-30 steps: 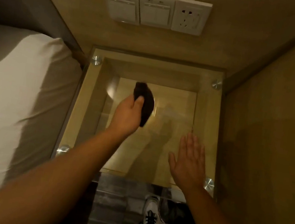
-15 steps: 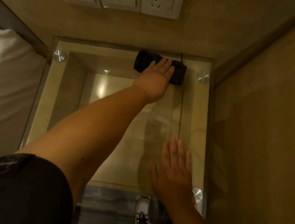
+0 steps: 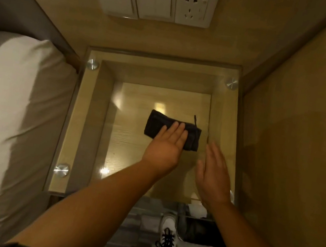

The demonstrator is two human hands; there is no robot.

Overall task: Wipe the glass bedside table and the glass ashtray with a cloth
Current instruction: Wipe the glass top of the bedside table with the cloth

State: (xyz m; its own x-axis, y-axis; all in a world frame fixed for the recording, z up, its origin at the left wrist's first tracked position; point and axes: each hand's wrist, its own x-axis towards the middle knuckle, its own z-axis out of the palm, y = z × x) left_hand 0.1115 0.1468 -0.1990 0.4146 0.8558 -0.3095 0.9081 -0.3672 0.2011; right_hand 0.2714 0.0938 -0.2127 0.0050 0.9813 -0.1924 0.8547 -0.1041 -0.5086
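A folded dark cloth [image 3: 157, 125] lies flat on the glass bedside table [image 3: 84, 123], near the middle of the top. My left hand [image 3: 164, 147] presses down on the cloth with flat, extended fingers. Near the table's front right part, my right hand [image 3: 214, 173] is flat and open with its fingers together, holding nothing. No ashtray is in view. The glass top sits on four round metal studs [image 3: 92, 64] over a wooden frame.
A bed with white sheets [image 3: 7, 119] lies close along the left. A wooden wall panel [image 3: 296, 145] hems in the right side. Switches and a socket [image 3: 195, 6] sit on the wall behind. My shoe [image 3: 168, 230] stands on the floor below the front edge.
My left hand has pulled the cloth back from the table's far edge to the middle. Before that it carried the cloth out to the far edge. My right hand stayed at the front right.
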